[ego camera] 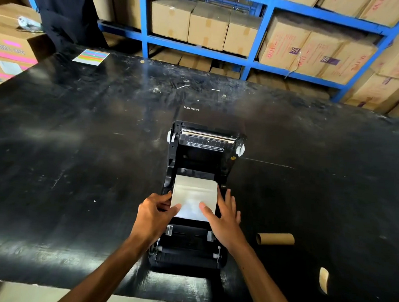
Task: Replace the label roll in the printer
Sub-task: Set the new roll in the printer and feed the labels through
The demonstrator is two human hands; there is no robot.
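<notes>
Black and scuffed, the wide worktop (77, 167) carries everything here, and your two bare forearms reach in over its near edge, angling inward toward each other. Your left hand (154, 214) has its fingers curled, thumb and fingertips pinching the lower left corner of the white label roll (195, 196). Your right hand (225, 215) lies flatter, fingers spread and pointing away from you along the roll's right side, thumb pressed on the loose white sheet near its lower right. The two hands are apart, one on each side of the roll, both touching it. The roll sits in the open bay of the black plastic label printer (193, 243), between your hands, with its free end drawn toward you over the front of the bay. Behind the roll the printer's lid stands raised, its metal bar and printed warning strip facing you. To your right, well clear of the printer, a brown cardboard core tube (275, 238) lies on its side, and nearer you a small tan paper scrap (323, 279). At the far left of the worktop lies a white sheet with coloured stripes (91, 57). Beyond the worktop, blue metal shelving (260, 38) holds brown cardboard cartons (208, 27).
</notes>
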